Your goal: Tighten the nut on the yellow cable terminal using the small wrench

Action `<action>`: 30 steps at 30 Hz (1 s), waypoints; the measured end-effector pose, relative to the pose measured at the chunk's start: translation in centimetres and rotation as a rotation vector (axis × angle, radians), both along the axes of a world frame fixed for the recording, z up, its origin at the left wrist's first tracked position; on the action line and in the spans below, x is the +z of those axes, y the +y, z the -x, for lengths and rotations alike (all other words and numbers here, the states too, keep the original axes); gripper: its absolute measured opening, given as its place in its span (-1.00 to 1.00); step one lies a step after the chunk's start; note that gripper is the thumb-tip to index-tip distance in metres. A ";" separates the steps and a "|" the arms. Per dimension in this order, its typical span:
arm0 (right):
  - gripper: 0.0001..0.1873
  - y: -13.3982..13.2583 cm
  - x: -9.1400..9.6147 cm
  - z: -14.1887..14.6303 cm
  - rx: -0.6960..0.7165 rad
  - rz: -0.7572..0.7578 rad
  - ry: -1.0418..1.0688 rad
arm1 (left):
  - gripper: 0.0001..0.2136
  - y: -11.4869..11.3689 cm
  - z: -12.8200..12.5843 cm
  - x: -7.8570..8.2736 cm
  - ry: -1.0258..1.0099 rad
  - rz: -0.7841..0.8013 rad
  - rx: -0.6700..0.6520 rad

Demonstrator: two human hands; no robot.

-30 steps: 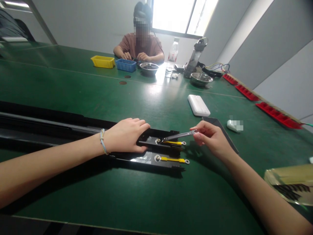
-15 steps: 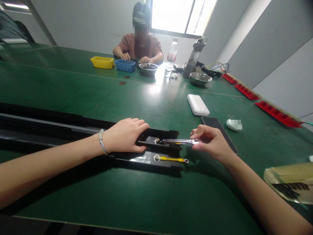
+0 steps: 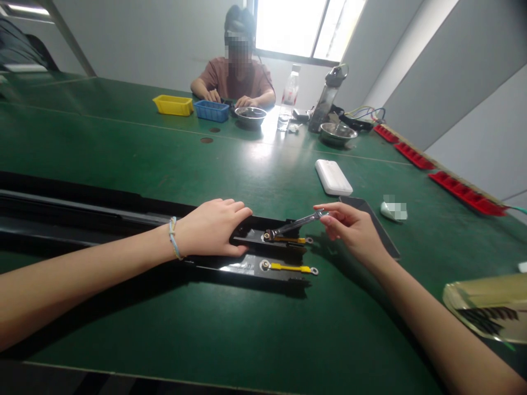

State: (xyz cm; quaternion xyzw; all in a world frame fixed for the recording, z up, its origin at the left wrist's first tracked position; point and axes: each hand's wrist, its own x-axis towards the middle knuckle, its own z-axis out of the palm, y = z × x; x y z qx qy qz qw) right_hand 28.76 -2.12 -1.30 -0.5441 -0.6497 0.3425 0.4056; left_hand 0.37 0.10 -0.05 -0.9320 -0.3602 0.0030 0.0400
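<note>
My right hand [image 3: 349, 224] pinches the far end of a silver wrench [image 3: 296, 223] between thumb and fingers. The wrench slants down to the left, its other end at a bolt [image 3: 267, 236] inside a long black metal rail [image 3: 242, 240]. My left hand [image 3: 218, 227] is closed over this rail, thumb on the near side. A short yellow cable [image 3: 290, 240] with a ring lug runs from that bolt below the wrench. In front lies a second black rail [image 3: 247, 266], with a nut-topped bolt [image 3: 264, 265] and another yellow cable [image 3: 290, 268].
Beyond my right hand are a dark phone [image 3: 376, 227], a white power bank [image 3: 333, 176] and a small white case [image 3: 393, 210]. A clear yellowish container [image 3: 486, 291] lies at right. Across the green table [image 3: 144, 159], a person [image 3: 239, 82] sits behind bins and a metal bowl [image 3: 250, 115].
My right hand has raised the held end of the wrench and swung it slightly away and left, so the wrench now slants. My left hand stays in place on the rail.
</note>
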 end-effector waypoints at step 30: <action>-0.78 -1.3 1.2 0.2 0.122 -0.015 0.033 | -0.51 -0.1 0.0 0.1 0.009 -0.008 -0.008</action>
